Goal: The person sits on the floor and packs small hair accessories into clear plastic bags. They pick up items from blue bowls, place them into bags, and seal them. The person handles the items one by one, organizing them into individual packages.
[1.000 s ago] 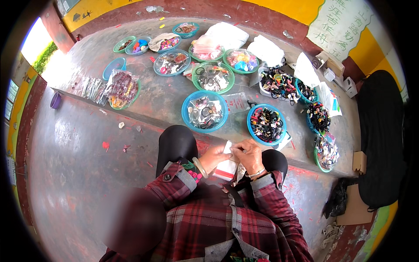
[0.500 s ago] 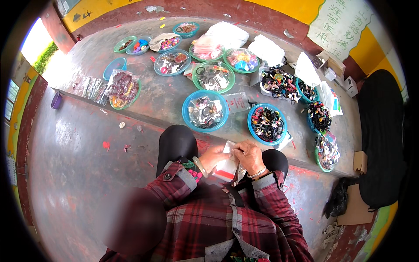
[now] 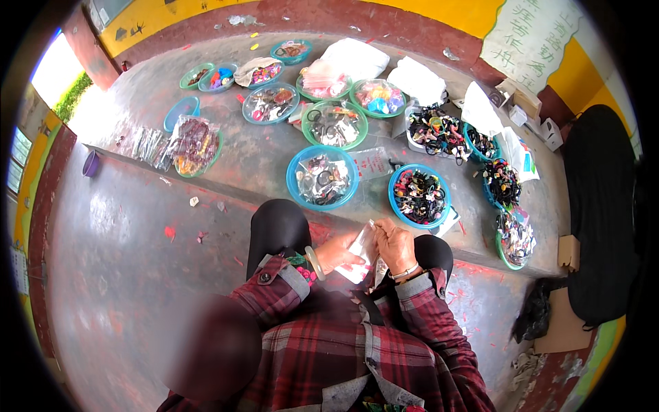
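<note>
Between my knees I hold a small clear plastic bag (image 3: pixel 362 248) with white and a bit of red showing on it. My left hand (image 3: pixel 336 253), a pale bangle at its wrist, grips the bag's left side with the thumb across it. The curled fingers of my right hand (image 3: pixel 395 247) pinch the bag's upper right edge. Whether anything small is in those fingers is hidden. Just beyond my hands stand a blue basket (image 3: pixel 291 184) of clear-bagged items and a blue basket (image 3: pixel 392 199) full of dark hair ties.
On the raised concrete step (image 3: pixel 240 175) stand several more baskets, including a green basket (image 3: pixel 308 136) and a light-blue basket (image 3: pixel 250 117). White sacks (image 3: pixel 355 58) lie at the back. A black covered object (image 3: pixel 600 220) leans at the right wall. A purple bowl (image 3: pixel 90 165) sits far left.
The plastic bag has been lifted and tilted more upright between my hands. My left thumb has shifted down across it; my right hand stays at its upper edge.
</note>
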Demonstrator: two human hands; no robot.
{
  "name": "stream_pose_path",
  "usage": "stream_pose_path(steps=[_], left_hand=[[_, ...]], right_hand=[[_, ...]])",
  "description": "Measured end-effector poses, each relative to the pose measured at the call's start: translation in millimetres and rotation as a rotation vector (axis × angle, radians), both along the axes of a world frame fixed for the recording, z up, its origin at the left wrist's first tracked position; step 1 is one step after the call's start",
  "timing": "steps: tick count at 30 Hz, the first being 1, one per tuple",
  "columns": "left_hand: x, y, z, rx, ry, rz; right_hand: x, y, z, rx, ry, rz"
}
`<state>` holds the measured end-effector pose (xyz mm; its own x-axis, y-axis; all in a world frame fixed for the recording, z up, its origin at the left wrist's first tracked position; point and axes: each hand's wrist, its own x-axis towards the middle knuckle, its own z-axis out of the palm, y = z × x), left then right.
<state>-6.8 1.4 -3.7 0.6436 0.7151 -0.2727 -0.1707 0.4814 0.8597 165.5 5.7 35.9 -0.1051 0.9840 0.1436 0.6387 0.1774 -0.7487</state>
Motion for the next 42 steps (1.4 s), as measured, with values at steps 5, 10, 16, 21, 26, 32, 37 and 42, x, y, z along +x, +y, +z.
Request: stream_pose_path(steps=[5,10,16,21,26,32,37,42], left_hand=[[4.0,-1.9,6.4,0.048,-0.107,0.001],[3.8,-1.6,11.3,-0.009,-0.089,-0.048],[1.7,-4.3,21.4,-0.071,-0.120,0.010],[-0.8,5.6,-18.6,-0.169,-0.009,0.244],[8.8,14.4,-29.9,-0.246,-0.010,0.315],[27.8,45.0,-121.4,-0.178,0.337,0.487],[42.9,64.7,-120.5,-0.202,0.432,0.447],[44.8,109.1,-221.3,0.129,0.471,0.501]], right_hand=[[7.3,4.8,-9.1,-0.060,0.152,-0.005],[12.8,6.0,-0.9,-0.144,0.335,-0.065],[32.2,14.3,3.5,-0.173,0.692,-0.202],[47.0,16.5,17.4,-0.053,0.962,-0.344],[50.9,18.2,16.8,-0.030,1.059,-0.353],[41.8,19.9,22.1,-0.087,1.017,-0.342],[47.7,22.0,20.9,-0.117,1.083,-0.378],[42.8,29.3,20.6,-0.198,1.081,-0.368]])
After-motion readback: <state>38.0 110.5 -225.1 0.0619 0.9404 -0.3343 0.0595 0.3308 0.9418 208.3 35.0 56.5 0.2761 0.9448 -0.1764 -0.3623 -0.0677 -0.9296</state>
